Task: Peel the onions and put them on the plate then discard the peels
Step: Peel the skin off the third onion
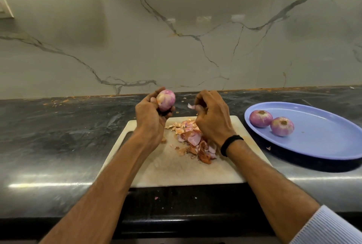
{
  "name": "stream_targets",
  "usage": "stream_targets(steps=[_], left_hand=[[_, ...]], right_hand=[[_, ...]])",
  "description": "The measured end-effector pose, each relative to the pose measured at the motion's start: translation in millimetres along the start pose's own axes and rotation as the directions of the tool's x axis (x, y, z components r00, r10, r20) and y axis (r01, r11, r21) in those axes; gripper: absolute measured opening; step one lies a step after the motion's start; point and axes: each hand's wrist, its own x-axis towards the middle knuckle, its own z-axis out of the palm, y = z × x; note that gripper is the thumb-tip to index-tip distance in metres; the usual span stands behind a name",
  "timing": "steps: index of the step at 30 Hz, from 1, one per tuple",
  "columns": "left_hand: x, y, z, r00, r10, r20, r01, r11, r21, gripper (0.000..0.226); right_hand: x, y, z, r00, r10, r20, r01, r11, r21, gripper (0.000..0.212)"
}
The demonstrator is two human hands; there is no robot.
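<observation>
My left hand (149,115) grips a pale purple onion (166,99), mostly bare of skin, above the far edge of the white cutting board (176,169). A little to its right, my right hand (212,118) pinches a small scrap of peel (191,106) between curled fingers. A heap of brown and pink peels (194,139) lies on the board under my hands. Two peeled onions (260,118) (282,126) sit side by side at the left end of the blue oval plate (323,141) on the right.
The board and plate rest on a dark stone counter (58,145) backed by a veined marble wall (176,37). Small peel bits dot the counter behind the board and its front ledge (156,197). A black band circles my right wrist (230,143).
</observation>
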Motion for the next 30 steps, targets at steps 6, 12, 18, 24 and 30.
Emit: stream_targets(steps=[6,12,18,24,30], left_hand=[[-2.9,-6.0,-0.7,0.987,0.14,0.077,-0.157,0.944,0.289,0.039],[-5.6,-7.3,1.6,0.964,0.218,0.149,-0.259,0.894,0.366,0.033],[-8.2,-10.5,2.8,0.952,0.236,0.195,-0.296,0.872,0.391,0.028],[-7.1,-12.9,3.0,0.946,0.258,0.198,-0.32,0.843,0.433,0.027],[-5.7,-16.3,1.3,0.945,0.253,0.207,-0.323,0.822,0.468,0.027]], right_hand=[[-4.2,-11.0,-3.1,0.994,-0.107,-0.008,0.108,0.992,0.067,0.021],[-4.1,-13.9,0.3,0.986,-0.158,0.047,0.155,0.985,0.07,0.041],[-2.6,-13.0,0.3,0.984,-0.169,0.052,0.165,0.984,0.066,0.031],[-2.6,-13.6,-0.4,0.98,-0.2,0.007,0.2,0.978,0.052,0.021],[-1.5,-10.3,-0.5,0.976,-0.219,0.0,0.218,0.975,0.032,0.019]])
